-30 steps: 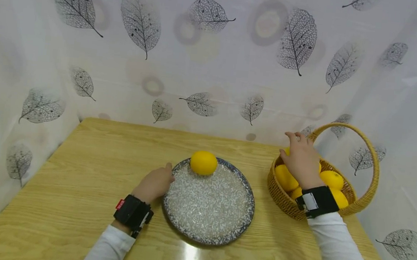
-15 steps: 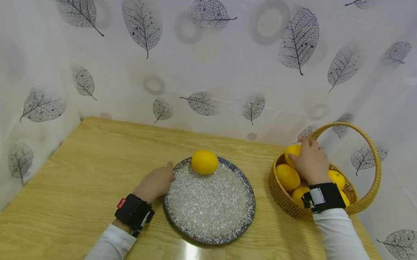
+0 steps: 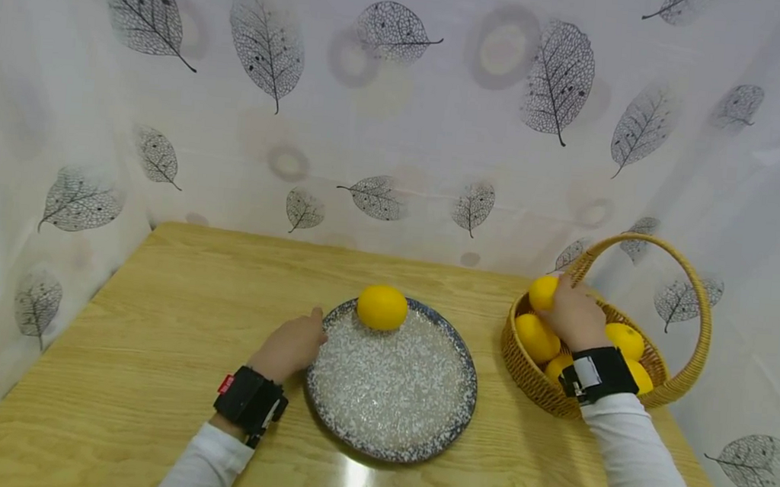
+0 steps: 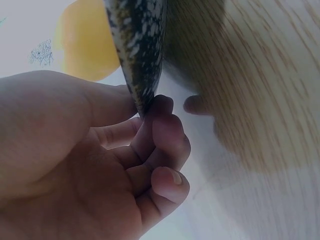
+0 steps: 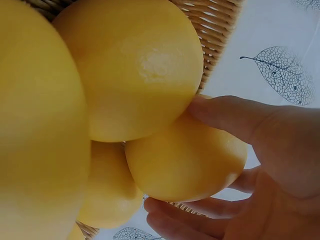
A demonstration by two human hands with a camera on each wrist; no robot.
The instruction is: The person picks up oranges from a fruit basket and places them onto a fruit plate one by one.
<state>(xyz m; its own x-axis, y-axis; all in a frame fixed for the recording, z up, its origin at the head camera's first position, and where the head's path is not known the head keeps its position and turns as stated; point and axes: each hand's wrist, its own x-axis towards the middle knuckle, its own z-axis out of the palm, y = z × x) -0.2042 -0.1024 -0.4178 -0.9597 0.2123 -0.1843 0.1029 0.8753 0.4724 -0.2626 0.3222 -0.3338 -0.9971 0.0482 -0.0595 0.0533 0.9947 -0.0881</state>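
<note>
My left hand (image 3: 290, 344) pinches the left rim of a round speckled grey plate (image 3: 392, 396) with a dark edge. In the left wrist view, the thumb lies on one face of the rim and curled fingers touch the other. One yellow lemon (image 3: 382, 308) sits on the plate's far edge. Over at the right, my right hand (image 3: 575, 316) reaches into a wicker basket (image 3: 530, 381) and holds a lemon (image 5: 185, 160) at its far left side. Thumb and fingers are curled round that lemon in the right wrist view.
Several other lemons (image 3: 538, 338) lie in the basket, close around the right hand. The basket's tall arched handle (image 3: 700, 321) rises beside the right hand. A leaf-printed white curtain (image 3: 427, 124) hangs behind the wooden table (image 3: 171, 318).
My right hand has come down into the basket from above and closed round the far-left lemon. The left hand stays at the plate's rim, and the plate has not moved.
</note>
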